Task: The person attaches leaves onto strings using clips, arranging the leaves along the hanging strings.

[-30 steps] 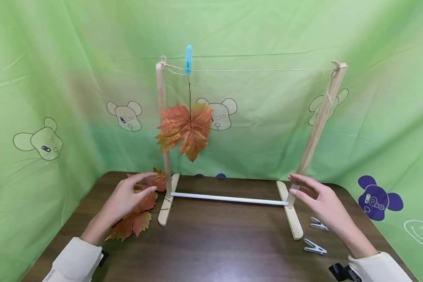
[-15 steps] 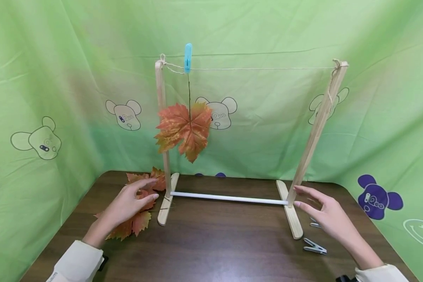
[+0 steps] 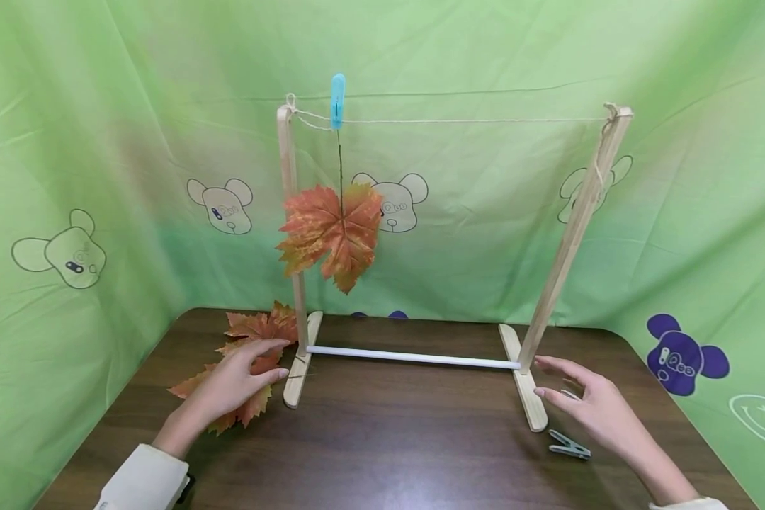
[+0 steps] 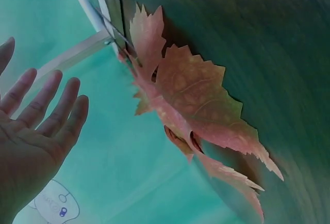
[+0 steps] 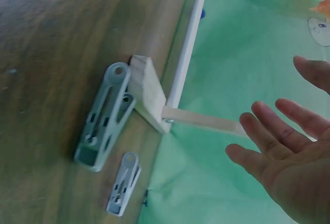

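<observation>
Nearest lies a grey peg (image 3: 569, 445) on the surface (image 3: 408, 446), with a second grey peg (image 5: 124, 184) just beyond, mostly hidden from the head view by the right hand (image 3: 596, 411). Both look like light, stiff plastic with some spring; the flared tail ends are the place to pinch, and the smooth sides may slip. The right hand hangs above them near the stand's foot, its grip apart, nothing between the fingers.

The left hand (image 3: 236, 379) hovers over the loose leaves (image 3: 264, 327), its grip apart too, palm bare in the left wrist view. The leaves overlap in a pile beside the stand (image 3: 564, 258), thin stems (image 3: 301, 376) lying across its left foot. They should weigh next to nothing and bend easily (fabric or thin plastic, I would guess), so the jagged edges could crease or snag on one another; the stem is the better hold.

Farther up, one leaf (image 3: 331, 227) hangs by its stem from a blue peg (image 3: 337, 103) on the string (image 3: 472, 121), near the left post. The string, being thin, would probably give if tugged.
</observation>
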